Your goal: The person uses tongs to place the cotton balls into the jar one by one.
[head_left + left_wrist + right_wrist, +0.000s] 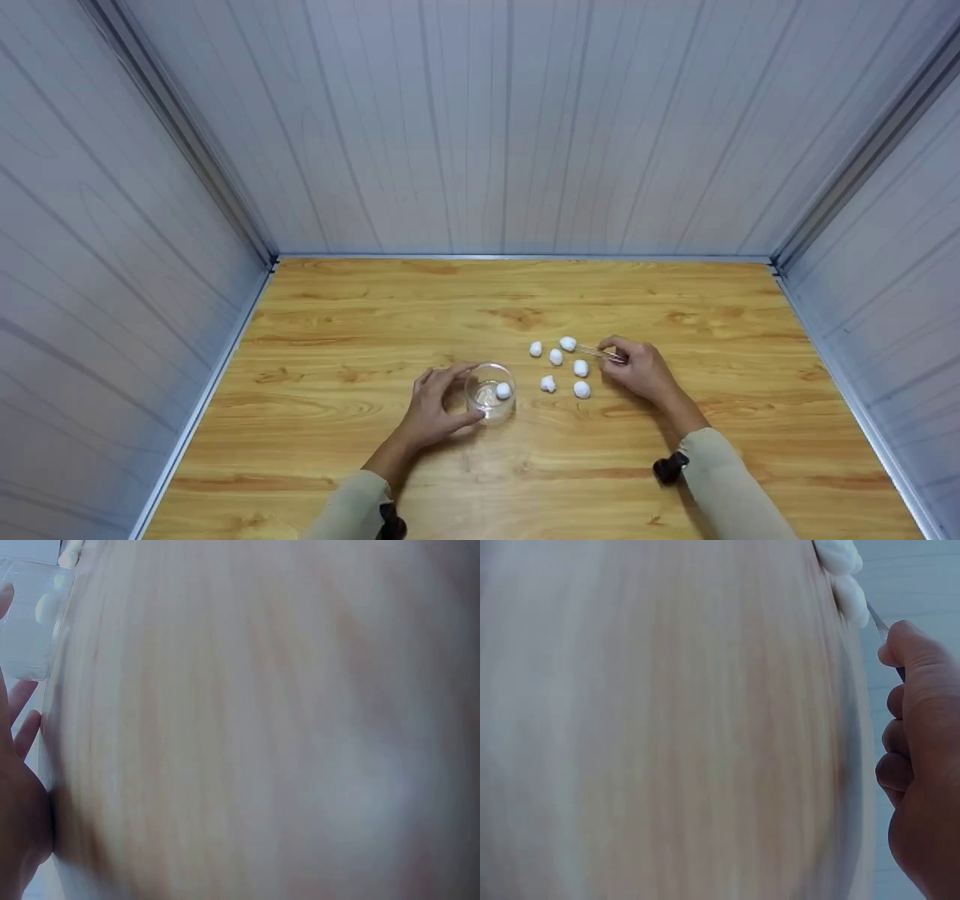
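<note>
My left hand (435, 405) holds a clear round glass container (490, 414), thumb at its near side and fingers at its far left side. One white cotton ball (503, 390) lies inside the glass. In my right hand (637, 367) a pair of thin metal tweezers (596, 352) is pinched between thumb and fingers. The tweezer tips reach a cotton ball (568, 343) at the back of a loose group. From the right wrist view, the tweezers (877, 621) slant toward white cotton (850, 600), with the other fingers curled in.
Several more cotton balls (581, 368) lie scattered on the wood-grain table (360, 315), between the glass and my right hand. Pale panels (510, 135) wall the table at the back and on both sides. A dark device (670, 469) sits at my right wrist.
</note>
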A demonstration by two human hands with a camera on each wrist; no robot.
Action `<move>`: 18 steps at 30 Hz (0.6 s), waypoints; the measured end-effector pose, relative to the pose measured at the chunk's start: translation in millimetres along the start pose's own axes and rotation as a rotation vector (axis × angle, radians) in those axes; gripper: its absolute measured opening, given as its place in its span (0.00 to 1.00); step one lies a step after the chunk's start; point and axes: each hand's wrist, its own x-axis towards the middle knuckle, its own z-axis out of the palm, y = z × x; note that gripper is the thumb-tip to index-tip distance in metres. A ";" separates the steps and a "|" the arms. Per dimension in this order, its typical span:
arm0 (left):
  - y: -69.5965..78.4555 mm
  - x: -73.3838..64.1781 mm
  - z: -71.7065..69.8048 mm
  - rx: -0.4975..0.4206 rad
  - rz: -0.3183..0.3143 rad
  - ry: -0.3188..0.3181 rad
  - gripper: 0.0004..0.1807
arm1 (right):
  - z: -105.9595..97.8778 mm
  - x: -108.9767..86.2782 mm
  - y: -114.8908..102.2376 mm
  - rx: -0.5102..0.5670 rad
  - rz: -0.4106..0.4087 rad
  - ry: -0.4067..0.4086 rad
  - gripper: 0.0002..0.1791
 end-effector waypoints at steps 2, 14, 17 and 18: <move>-0.2 -0.1 -0.1 -0.001 0.001 -0.002 0.43 | 0.1 0.0 0.6 -0.005 0.008 -0.003 0.13; -0.5 -0.4 0.6 0.000 0.002 -0.002 0.44 | -1.7 0.1 -2.9 -0.029 0.028 -0.038 0.13; -0.7 -0.5 0.8 -0.001 0.001 -0.004 0.44 | -1.6 0.3 -3.7 -0.034 0.031 -0.045 0.12; -0.9 -0.5 1.0 0.000 0.001 -0.004 0.44 | -1.5 0.4 -3.7 -0.037 0.031 -0.045 0.12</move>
